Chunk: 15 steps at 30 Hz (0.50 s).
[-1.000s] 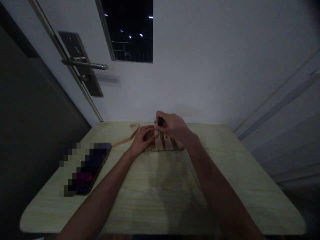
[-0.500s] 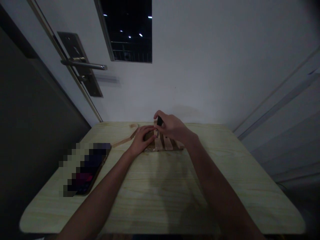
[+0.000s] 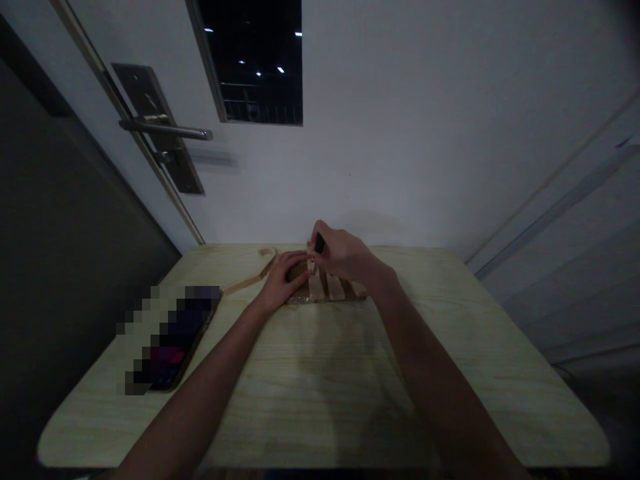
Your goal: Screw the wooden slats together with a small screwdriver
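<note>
My right hand [image 3: 345, 252] is closed around the black handle of a screwdriver [image 3: 320, 244]. Its thin shaft points down at a pale wooden slat [image 3: 315, 288]. Whether the tip touches a screw is too small to tell. Several such slats lie across a brown wooden base [image 3: 297, 272] near the back of the table, partly covered by my hands. My left hand [image 3: 281, 283] rests flat over the left end of the base, its thumb and fingers apart beside the slat under the screwdriver.
Left of my hands a pale curved wooden strip [image 3: 245, 284] with a hooked end lies on the light wood table [image 3: 300, 400]. A phone [image 3: 183, 340], partly blurred out, lies at the left. Behind the table stands a white door with a metal handle [image 3: 170, 130] and a dark window [image 3: 260, 63].
My right hand and the screwdriver handle have shifted very slightly while staying over the same slat. My left hand keeps its place. The whole view has moved a touch.
</note>
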Tool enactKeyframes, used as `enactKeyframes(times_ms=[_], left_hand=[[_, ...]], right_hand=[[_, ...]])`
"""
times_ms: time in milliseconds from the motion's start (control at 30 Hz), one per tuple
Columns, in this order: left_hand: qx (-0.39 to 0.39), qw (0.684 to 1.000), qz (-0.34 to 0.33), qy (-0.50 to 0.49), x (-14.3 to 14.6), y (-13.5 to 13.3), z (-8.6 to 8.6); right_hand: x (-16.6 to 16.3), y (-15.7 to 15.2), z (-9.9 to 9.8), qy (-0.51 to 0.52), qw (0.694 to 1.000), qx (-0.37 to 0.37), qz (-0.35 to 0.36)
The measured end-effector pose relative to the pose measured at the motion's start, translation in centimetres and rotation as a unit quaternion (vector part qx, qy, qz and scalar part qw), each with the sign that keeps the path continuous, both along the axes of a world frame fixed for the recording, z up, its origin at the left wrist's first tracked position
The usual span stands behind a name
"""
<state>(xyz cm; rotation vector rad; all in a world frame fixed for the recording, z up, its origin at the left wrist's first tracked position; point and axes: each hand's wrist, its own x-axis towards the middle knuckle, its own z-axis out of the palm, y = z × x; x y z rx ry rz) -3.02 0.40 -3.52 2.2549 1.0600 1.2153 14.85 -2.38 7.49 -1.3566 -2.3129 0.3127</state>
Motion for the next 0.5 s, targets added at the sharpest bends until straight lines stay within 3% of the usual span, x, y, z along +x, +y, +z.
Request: enactKeyframes(times_ms=[167,500], left_hand=[[0.004,1.000,0.013,0.000,0.02,-0.13,0.03],[-0.005,1.000,0.021,0.003,0.06,-0.14,-0.07]], right_hand=[[0.09,0.49,-0.07,0.004,1.000,-0.005,0.017],[-0.26,0.84,-0.28,-0.060,0.997,0.049,-0.031]])
